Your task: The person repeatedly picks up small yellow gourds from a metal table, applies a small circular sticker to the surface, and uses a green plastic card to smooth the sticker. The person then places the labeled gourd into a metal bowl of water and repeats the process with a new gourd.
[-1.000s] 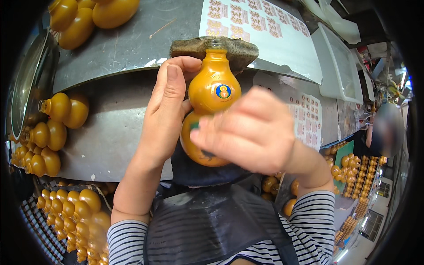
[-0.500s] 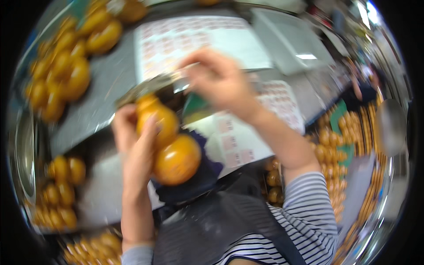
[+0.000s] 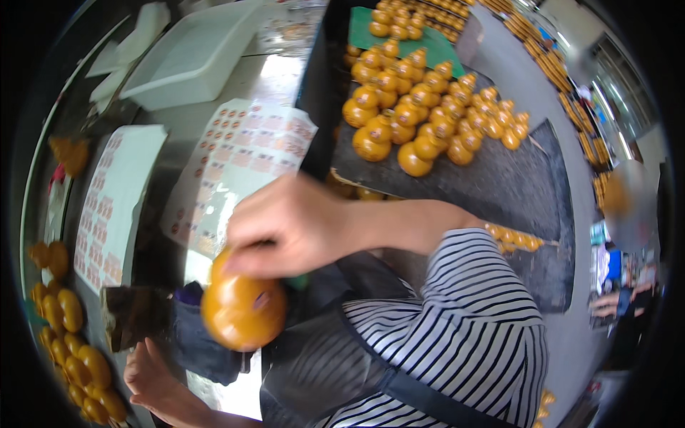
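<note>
A glossy amber gourd hangs from my right hand, whose fingers are closed round its narrow top. A small mark shows on the gourd's rounded side. My left hand is lower left, apart from the gourd, its fingers stretched out and nothing seen in them. Between the hands lies a dark folded cloth, partly behind the gourd. A dark brown block sits beside the cloth, near my left fingertips.
Sheets of small red stickers lie on the metal worktop, with another sticker sheet to their left. Behind them stands a white plastic bin. Many finished gourds stand on a dark board at right; more gourds are lower left.
The view has swung to the right. My left hand has let go of the gourd, and my right hand now grips its top and holds it near my body.
</note>
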A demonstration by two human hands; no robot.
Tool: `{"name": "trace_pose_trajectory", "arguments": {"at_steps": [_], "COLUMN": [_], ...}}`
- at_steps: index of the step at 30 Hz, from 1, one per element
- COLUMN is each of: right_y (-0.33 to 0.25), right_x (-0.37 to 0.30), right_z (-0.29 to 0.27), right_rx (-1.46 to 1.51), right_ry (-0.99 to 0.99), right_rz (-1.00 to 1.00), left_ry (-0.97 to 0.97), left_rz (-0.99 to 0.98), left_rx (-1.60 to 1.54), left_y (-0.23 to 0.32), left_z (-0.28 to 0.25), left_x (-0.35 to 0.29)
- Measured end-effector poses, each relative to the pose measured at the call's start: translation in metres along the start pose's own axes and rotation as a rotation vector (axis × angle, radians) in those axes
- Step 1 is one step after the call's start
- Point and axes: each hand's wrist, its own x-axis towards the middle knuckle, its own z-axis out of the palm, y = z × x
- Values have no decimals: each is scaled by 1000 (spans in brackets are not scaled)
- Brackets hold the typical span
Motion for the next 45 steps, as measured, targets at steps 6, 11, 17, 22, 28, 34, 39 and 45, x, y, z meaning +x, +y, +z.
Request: {"name": "trace_pose_trajectory", "arguments": {"at_steps": [6,11,17,22,28,34,39,45], "right_y": [-4,49,126,154,140,126,138,181], "right_x": [-149,-216,-181,-180,-165,-160,-172,-221], "right_z": [-141,-141,-110,-111,-118,-150,-267,-301], "right_rx": [-815,-894,-955,-1027,-945,-735,-874,-895], "right_ry": [164,402,259,159,-40,127,310,-5], "right_rz": [704,822,511,507,724,605,818,956], "left_ry": [-45,-140,-70,-219,-992,-1211,-1192,-1248], "left_rz": [-104,-121,-165,-195,-236,-17,160,465], "left_rx": [111,315,268,509,565,510,768,872], "left_y": [-22,-27,-20,-36,-126,-223,-221,-239], "left_z": [18,57,75,159,300,389,400,413], "left_x": [14,24,20,31,53,43,52,54]}}
